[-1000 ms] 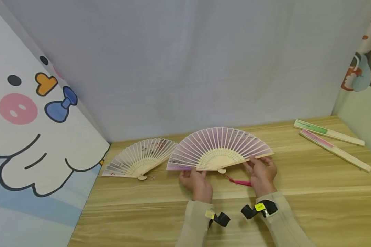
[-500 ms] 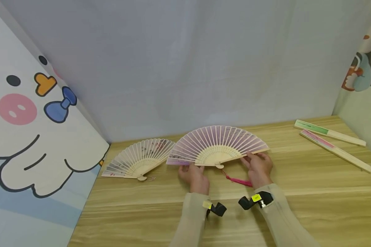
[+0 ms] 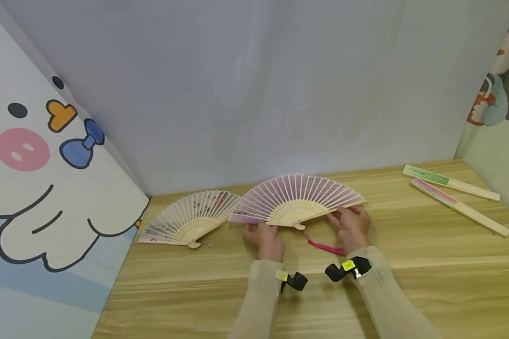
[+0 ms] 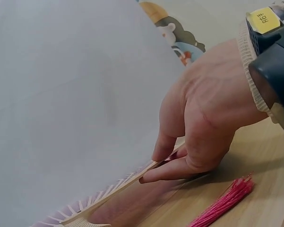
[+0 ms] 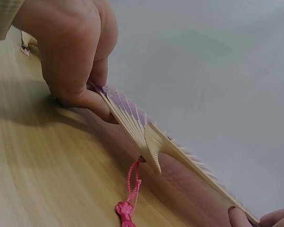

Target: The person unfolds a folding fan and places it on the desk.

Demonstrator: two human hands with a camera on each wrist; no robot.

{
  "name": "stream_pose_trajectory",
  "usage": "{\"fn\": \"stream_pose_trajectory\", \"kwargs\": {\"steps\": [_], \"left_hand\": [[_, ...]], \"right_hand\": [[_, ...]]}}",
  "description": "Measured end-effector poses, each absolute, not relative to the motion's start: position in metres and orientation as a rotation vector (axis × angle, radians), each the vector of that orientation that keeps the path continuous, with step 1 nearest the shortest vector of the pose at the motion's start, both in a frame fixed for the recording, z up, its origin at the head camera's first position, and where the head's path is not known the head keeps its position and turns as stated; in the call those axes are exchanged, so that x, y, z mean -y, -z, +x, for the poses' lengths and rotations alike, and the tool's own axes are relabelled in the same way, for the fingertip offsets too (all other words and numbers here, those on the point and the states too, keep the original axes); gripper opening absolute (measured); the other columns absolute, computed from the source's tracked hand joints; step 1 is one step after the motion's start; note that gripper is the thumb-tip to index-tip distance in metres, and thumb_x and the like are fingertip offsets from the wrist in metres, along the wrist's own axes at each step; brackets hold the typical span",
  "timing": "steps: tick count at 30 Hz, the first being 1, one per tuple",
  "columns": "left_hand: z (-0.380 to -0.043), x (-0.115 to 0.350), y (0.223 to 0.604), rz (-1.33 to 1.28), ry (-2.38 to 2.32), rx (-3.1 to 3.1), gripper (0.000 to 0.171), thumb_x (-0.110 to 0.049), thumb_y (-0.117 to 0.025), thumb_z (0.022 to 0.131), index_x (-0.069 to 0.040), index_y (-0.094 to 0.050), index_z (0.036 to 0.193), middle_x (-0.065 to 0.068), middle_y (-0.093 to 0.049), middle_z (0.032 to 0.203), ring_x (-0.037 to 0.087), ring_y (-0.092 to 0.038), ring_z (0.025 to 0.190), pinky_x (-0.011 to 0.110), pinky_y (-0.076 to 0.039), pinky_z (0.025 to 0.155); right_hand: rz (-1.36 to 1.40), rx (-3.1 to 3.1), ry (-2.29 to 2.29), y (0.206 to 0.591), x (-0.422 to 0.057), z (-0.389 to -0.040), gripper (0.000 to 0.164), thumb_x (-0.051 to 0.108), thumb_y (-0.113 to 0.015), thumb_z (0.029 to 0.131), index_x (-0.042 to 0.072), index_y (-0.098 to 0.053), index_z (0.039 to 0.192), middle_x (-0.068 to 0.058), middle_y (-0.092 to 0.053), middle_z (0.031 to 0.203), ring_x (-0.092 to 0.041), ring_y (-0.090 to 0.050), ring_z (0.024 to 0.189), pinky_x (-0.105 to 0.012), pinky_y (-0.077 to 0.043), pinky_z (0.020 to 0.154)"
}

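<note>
Slightly leftward and away from the person, the left hand [image 3: 265, 240], the right hand [image 3: 351, 226] and the near edge of the purple fan [image 3: 298, 209] have moved since a second ago. Nearest are two pale sleeves [image 3: 256, 296], each with a black wrist camera [image 3: 296, 281] over its cuff. Beyond them, the left grip pinches the purple fan's left outer stick between thumb and fingers; the right grip pinches the right outer stick the same way. A pink tassel [image 3: 324, 247] trails from the pivot towards the right hand. The purple fan is spread wide between the hands, its near side raised off the wooden tabletop [image 3: 428, 278]; I cannot tell whether its far edge touches the wood. Just beside its left end lies a spread white fan [image 3: 199, 219] with a floral print. Well apart to the right lie a folded pink fan [image 3: 460, 207] and, just beyond it, a folded green fan [image 3: 449, 182]. A grey cloth [image 3: 254, 94] hangs behind, between cartoon-printed side panels [image 3: 34, 188].
</note>
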State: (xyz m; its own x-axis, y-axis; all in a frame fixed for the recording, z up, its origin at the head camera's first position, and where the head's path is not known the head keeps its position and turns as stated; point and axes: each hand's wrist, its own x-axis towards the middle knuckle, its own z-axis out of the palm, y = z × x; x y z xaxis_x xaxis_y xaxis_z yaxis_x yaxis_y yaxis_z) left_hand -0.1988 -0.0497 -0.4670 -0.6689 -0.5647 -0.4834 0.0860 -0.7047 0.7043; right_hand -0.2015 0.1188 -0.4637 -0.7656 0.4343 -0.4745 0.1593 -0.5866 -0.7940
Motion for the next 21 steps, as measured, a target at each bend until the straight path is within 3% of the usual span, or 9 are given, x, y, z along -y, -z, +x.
{"fn": "stream_pose_trajectory", "kwargs": {"steps": [5,10,15,21], "left_hand": [[-0.198,0.05,0.468,1.014,2.375,0.977,0.047,0.015,-0.047,0.1,0.01,-0.04,0.146,0.028,-0.053,0.139,0.042,-0.058,0.128,0.053,-0.055,0.107],[-0.198,0.05,0.474,1.015,2.347,1.06,0.056,0.019,-0.041,0.093,0.01,-0.043,0.148,0.028,-0.056,0.142,0.038,-0.059,0.129,0.044,-0.056,0.108],[-0.199,0.051,0.482,1.006,2.302,1.164,0.055,0.014,-0.047,0.095,0.006,-0.045,0.15,0.021,-0.059,0.144,0.032,-0.058,0.132,0.036,-0.052,0.111],[-0.189,0.05,0.461,0.921,2.3,1.126,0.058,0.017,-0.048,0.094,0.007,-0.045,0.151,0.023,-0.057,0.148,0.034,-0.055,0.138,0.039,-0.047,0.116]], "right_hand": [[-0.941,1.442,-2.505,0.463,-0.122,-0.202,0.019,-0.009,-0.051,0.104,-0.001,-0.047,0.121,-0.006,-0.062,0.096,-0.009,-0.07,0.073,-0.026,-0.064,0.082],[-0.896,1.556,-2.571,0.461,-0.125,-0.198,0.034,-0.007,-0.047,0.105,-0.007,-0.043,0.139,-0.005,-0.064,0.097,-0.009,-0.07,0.078,-0.028,-0.063,0.087],[-0.858,1.624,-2.62,0.459,-0.129,-0.195,0.053,-0.004,-0.042,0.107,-0.008,-0.028,0.157,-0.009,-0.061,0.113,-0.008,-0.07,0.087,-0.031,-0.059,0.099],[-0.834,1.68,-2.618,0.457,-0.132,-0.193,0.054,0.0,-0.041,0.108,-0.009,-0.028,0.16,-0.022,-0.061,0.137,-0.008,-0.072,0.099,-0.034,-0.055,0.106]]}}
